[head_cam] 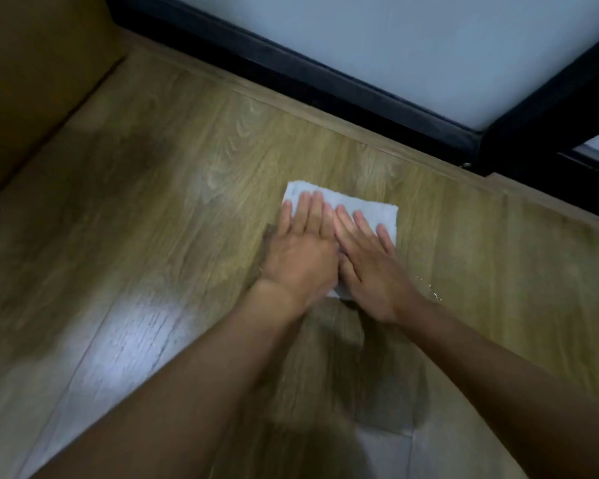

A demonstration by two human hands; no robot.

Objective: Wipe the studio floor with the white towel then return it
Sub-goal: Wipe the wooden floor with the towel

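Dim, warm-toned shot, motion blur all over, worst on near forearms (pixel 194 385) & left edge. Pale glare patch on floor (pixel 173 174) near left; soft shadow centre-near. Pale panel (pixel 394 46) far right brightest. Edges bow, wide-angle.

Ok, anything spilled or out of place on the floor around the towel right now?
Yes. Small glinting specks, likely droplets, lie on the wood floor beside the wrist of the right hand, outside the white towel. A darker patch nearer the camera could be damp or only shadow.
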